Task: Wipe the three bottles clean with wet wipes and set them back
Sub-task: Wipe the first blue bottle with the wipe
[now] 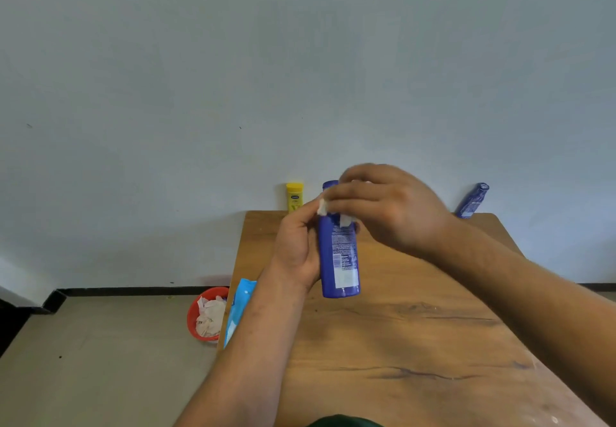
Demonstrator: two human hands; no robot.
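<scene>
The left hand (296, 246) grips a blue bottle (338, 256) upright above the wooden table (400, 343). The right hand (383, 210) presses a white wipe (322, 207) against its top. A yellow bottle (295, 197) and another blue bottle (471, 201) stand at the table's far edge.

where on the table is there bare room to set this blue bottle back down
Bare wood runs along the far edge between the yellow bottle and the leaning blue bottle, and across the whole near table. The left edge is crowded by the wipes pack and left hand.
</scene>
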